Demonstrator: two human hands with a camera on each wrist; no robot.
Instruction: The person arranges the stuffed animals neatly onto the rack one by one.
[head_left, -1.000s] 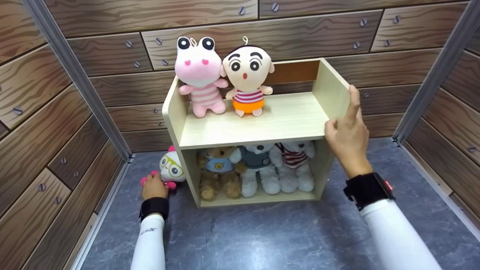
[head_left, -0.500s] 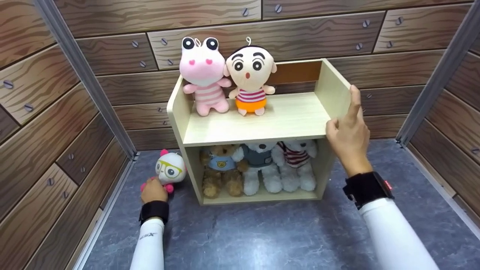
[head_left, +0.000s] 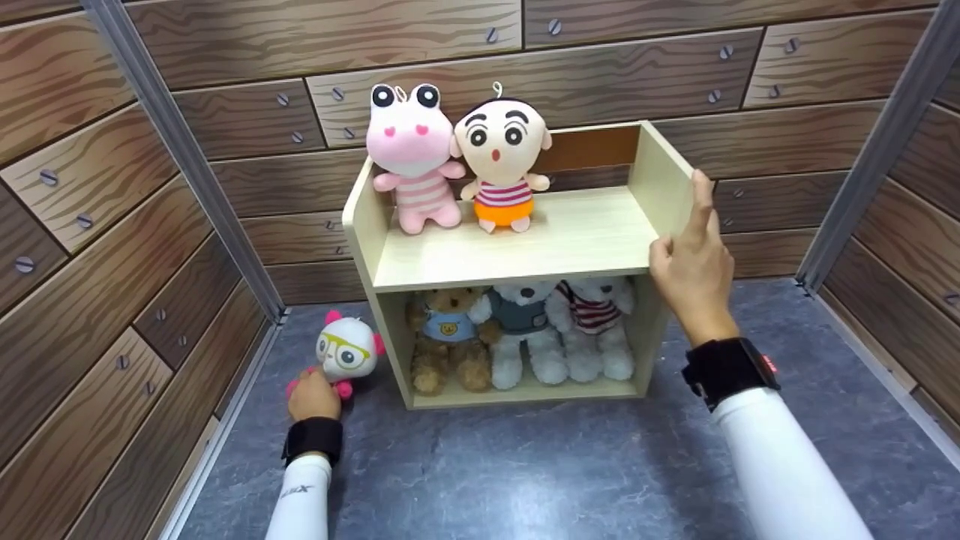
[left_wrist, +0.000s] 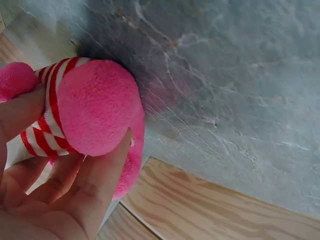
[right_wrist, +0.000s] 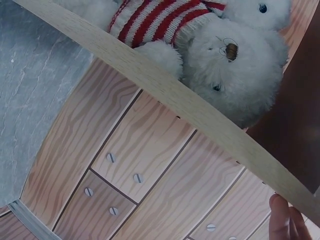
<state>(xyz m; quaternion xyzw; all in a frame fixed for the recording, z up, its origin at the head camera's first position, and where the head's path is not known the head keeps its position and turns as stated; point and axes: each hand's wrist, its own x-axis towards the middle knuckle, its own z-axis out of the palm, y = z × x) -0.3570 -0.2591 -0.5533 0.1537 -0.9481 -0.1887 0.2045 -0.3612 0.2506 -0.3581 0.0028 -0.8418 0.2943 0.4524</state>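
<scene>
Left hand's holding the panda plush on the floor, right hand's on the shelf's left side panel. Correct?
Not quite. The right hand is on the shelf's right side panel, as the head view shows. The left hand does hold the panda plush on the floor.

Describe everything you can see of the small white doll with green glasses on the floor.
The small white doll is plush, with a round white head, green-rimmed glasses, pink ears and pink limbs, and red-and-white stripes on its body. It sits upright on the grey floor, left of the wooden shelf unit. The left hand grips its lower body from behind.
</scene>
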